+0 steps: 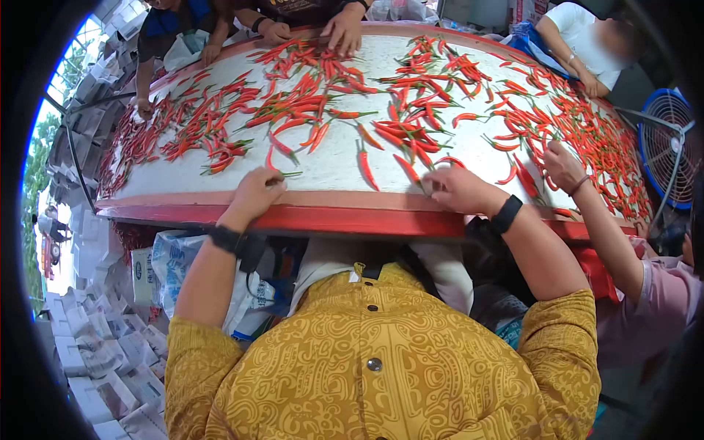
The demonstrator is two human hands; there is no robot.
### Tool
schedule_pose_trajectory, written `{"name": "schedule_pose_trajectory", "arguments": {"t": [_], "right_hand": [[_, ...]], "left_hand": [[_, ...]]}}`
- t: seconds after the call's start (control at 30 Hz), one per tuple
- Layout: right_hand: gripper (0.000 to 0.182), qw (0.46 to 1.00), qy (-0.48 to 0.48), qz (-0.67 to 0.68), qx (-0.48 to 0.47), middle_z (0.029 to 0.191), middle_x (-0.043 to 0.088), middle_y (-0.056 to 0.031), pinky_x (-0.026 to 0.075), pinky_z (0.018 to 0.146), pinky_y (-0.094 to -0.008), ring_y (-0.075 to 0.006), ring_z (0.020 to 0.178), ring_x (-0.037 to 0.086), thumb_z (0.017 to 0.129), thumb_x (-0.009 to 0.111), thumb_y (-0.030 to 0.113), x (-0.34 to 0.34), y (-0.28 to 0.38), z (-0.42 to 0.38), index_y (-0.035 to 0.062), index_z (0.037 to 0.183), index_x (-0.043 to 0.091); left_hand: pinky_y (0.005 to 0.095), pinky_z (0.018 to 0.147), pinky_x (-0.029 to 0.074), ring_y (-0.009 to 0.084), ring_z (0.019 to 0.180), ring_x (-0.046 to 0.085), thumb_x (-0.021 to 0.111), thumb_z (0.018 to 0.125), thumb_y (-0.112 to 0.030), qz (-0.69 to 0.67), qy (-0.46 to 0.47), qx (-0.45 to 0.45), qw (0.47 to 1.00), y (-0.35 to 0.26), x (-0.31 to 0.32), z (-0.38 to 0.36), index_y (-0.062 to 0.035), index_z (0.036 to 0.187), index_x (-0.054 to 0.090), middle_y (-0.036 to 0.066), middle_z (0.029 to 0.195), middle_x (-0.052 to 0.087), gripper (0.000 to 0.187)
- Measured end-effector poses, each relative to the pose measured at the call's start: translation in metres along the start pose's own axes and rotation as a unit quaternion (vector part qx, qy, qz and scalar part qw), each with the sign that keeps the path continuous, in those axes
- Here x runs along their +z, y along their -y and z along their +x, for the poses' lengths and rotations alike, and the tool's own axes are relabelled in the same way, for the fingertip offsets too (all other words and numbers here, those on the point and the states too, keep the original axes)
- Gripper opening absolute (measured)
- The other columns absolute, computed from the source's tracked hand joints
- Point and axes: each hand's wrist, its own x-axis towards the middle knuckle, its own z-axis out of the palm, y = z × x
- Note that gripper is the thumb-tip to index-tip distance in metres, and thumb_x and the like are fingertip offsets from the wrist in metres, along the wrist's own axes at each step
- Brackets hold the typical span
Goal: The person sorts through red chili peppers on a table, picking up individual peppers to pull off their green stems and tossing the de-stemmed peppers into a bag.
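**Two hands at the near edge of a chilli-strewn table**

The person's left hand [257, 192] rests on the near part of the large white-topped table with a red rim [308, 218], fingers curled and pinching the thin green stem of a red chilli pepper [282, 174]. The right hand [458, 191] lies on the white surface just beside a long red chilli with a green stalk [408, 169], fingertips bent down onto it; whether they truly grasp it cannot be told. Scattered red chillies [308, 103] cover the tabletop. A co-worker's hand [563, 166] reaches among them at the right, near a blue electric fan [667, 147].
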Motion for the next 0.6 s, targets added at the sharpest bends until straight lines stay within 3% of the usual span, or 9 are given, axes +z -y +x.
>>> {"name": "schedule_pose_trajectory", "arguments": {"t": [0.07,0.2,0.23,0.3,0.37,0.43,0.5,0.57,0.6], "right_hand": [[0.030,0.921,-0.271,-0.217,-0.179,0.099,0.063,-0.0163,0.049,0.078,-0.0372,-0.0312,0.085,0.062,0.082,0.060,0.015,-0.002,-0.033,-0.004,0.0021,0.109,0.060],[0.029,0.982,-0.177,-0.063,-0.018,0.099,0.063,-0.0180,0.050,0.077,-0.0382,-0.0314,0.085,0.062,0.080,0.059,0.013,-0.030,-0.034,-0.041,0.0010,0.107,0.062],[0.026,0.993,-0.102,-0.028,0.053,0.091,0.065,-0.0178,0.049,0.075,-0.0379,-0.0313,0.082,0.063,0.081,0.057,0.014,-0.039,-0.031,-0.051,0.0003,0.103,0.063],[0.026,0.996,-0.033,-0.053,0.060,0.085,0.066,-0.0186,0.049,0.075,-0.0405,-0.0351,0.079,0.062,0.082,0.053,0.018,-0.038,-0.057,-0.063,0.0015,0.097,0.065],[0.027,0.990,0.011,-0.083,0.109,0.085,0.066,-0.0184,0.049,0.074,-0.0402,-0.0339,0.080,0.062,0.081,0.051,0.017,-0.041,-0.068,-0.073,0.0030,0.098,0.066],[0.027,0.987,-0.068,-0.099,0.106,0.082,0.066,-0.0180,0.049,0.073,-0.0400,-0.0338,0.077,0.062,0.079,0.053,0.017,-0.040,-0.088,-0.076,0.0033,0.098,0.066],[0.034,0.957,-0.236,-0.169,-0.002,0.109,0.061,-0.0163,0.045,0.088,-0.0409,-0.0336,0.100,0.056,0.078,0.059,0.012,-0.043,-0.113,-0.077,0.0055,0.111,0.060],[0.039,0.958,-0.253,-0.138,-0.006,0.118,0.057,-0.0151,0.042,0.092,-0.0414,-0.0329,0.107,0.053,0.078,0.059,0.011,-0.051,-0.124,-0.083,0.0066,0.117,0.056],[0.032,0.957,-0.263,-0.120,-0.014,0.105,0.062,-0.0160,0.046,0.085,-0.0401,-0.0316,0.097,0.058,0.079,0.058,0.012,-0.056,-0.123,-0.086,0.0048,0.110,0.061]], "left_hand": [[0.0377,0.083,0.048,0.0290,0.088,0.061,0.069,0.077,-0.022,0.051,-0.124,0.054,0.990,0.002,0.018,0.032,-0.0042,0.098,0.066,0.013,0.092,0.063,0.028],[0.0365,0.080,0.049,0.0274,0.087,0.061,0.070,0.076,-0.022,0.144,-0.310,0.179,0.923,-0.039,0.041,0.066,-0.0065,0.102,0.065,0.013,0.091,0.063,0.031],[0.0365,0.080,0.049,0.0274,0.087,0.061,0.070,0.076,-0.022,0.143,-0.311,0.182,0.922,-0.059,0.042,0.067,-0.0065,0.102,0.065,0.013,0.091,0.063,0.031],[0.0360,0.076,0.050,0.0268,0.081,0.063,0.069,0.076,-0.024,-0.068,-0.102,0.037,0.992,-0.100,0.050,0.058,-0.0065,0.099,0.065,0.012,0.083,0.064,0.029],[0.0365,0.071,0.050,0.0267,0.074,0.063,0.068,0.078,-0.026,-0.089,0.109,0.121,0.983,-0.132,0.064,0.046,-0.0059,0.095,0.064,0.013,0.078,0.063,0.026],[0.0361,0.069,0.050,0.0272,0.071,0.062,0.067,0.078,-0.028,-0.032,0.223,0.138,0.964,-0.165,0.075,0.033,-0.0063,0.094,0.065,0.013,0.076,0.063,0.027],[0.0372,0.077,0.049,0.0281,0.084,0.061,0.068,0.078,-0.031,-0.005,0.231,0.121,0.965,-0.169,0.093,0.044,-0.0091,0.101,0.066,0.012,0.088,0.064,0.032],[0.0390,0.088,0.044,0.0302,0.102,0.055,0.069,0.076,-0.031,0.046,0.045,0.202,0.977,-0.169,0.106,0.052,-0.0123,0.109,0.064,0.013,0.109,0.059,0.037],[0.0410,0.095,0.040,0.0318,0.113,0.047,0.070,0.076,-0.028,0.077,-0.040,0.203,0.975,-0.175,0.110,0.051,-0.0133,0.113,0.062,0.013,0.123,0.050,0.041]]}}
